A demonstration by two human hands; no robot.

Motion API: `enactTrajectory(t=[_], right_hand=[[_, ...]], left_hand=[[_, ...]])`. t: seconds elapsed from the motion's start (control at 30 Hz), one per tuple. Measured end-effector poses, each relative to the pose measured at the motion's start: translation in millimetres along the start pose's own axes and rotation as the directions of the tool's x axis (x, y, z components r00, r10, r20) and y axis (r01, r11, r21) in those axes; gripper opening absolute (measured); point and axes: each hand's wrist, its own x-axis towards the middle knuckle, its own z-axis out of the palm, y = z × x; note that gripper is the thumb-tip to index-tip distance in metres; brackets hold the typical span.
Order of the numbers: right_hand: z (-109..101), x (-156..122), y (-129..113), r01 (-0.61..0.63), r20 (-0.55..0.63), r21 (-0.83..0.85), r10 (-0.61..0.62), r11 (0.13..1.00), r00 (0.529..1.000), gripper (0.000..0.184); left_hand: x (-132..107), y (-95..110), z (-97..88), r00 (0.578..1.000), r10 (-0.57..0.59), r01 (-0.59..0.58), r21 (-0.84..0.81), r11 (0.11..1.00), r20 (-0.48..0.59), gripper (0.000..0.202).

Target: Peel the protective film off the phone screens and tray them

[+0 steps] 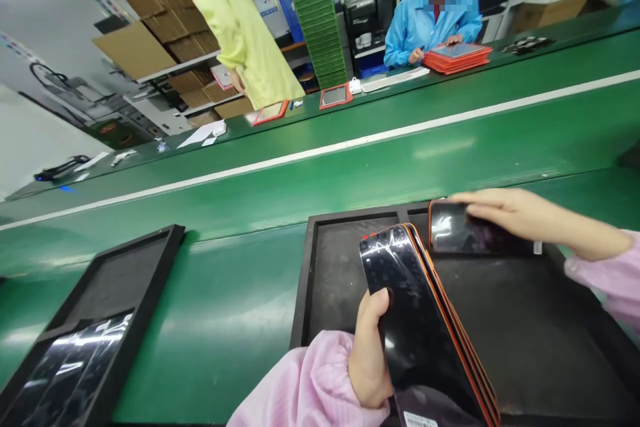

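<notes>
My left hand [371, 350] is closed around a stack of several smartphones [425, 320] with glossy black screens and orange edges, its thumb pressed on the top screen. The stack is tilted over a black tray [306, 280]. Another smartphone [450, 230] lies sideways in the tray's far right part. On its far edge rests my right hand [515, 210], fingers stretched out and thumb over the screen. Whether any fingertips hook behind that edge is hidden. Both pink sleeves show.
Left on the green work surface [220, 293] is a second black tray [150, 293] with glossy black phones [75, 367]. Across the bench, a person in blue [415, 23] handles stacked red-framed panels [455, 60]. Another person in yellow [245, 33] stands near cardboard boxes [165, 20].
</notes>
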Motion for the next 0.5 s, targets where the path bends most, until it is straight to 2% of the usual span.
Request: enactTrajectory(t=[0.1, 0.17, 0.23, 0.3, 0.4, 0.5], right_hand=[[18.3, -6.1, 23.8, 0.142, 0.131, -0.163, -0.122, 0.976, 0.984, 0.05], [30.3, -13.6, 34.6, 0.245, 0.169, -0.314, -0.2, 0.917, 0.965, 0.054], [37.3, -19.6, 41.8, 0.296, 0.168, -0.424, -0.247, 0.856, 0.954, 0.045], [38.7, -22.8, 42.8, 0.281, 0.117, -0.454, -0.255, 0.845, 0.96, 0.038], [34.7, -23.9, 24.4, 0.257, 0.008, -0.376, -0.275, 0.89, 0.961, 0.04], [33.0, -22.4, -16.5, 0.337, -0.073, -0.139, -0.349, 0.931, 0.934, 0.039]], left_hand=[[-2.6, -1.6, 3.2, 0.999, 0.021, -0.023, 0.045, 0.999, 0.038, 0.043], [-3.6, -4.0, 5.7, 0.997, 0.016, -0.02, 0.057, 0.998, 0.073, 0.043], [-4.0, -7.3, 7.2, 0.992, 0.021, -0.028, 0.061, 0.998, 0.122, 0.042], [-3.9, -11.2, 7.4, 0.986, 0.028, -0.037, 0.056, 0.998, 0.164, 0.041], [-2.5, -17.8, 5.0, 0.981, 0.034, -0.048, 0.064, 0.997, 0.193, 0.045], [1.0, -23.5, -0.8, 0.977, 0.059, -0.087, 0.126, 0.988, 0.205, 0.052]])
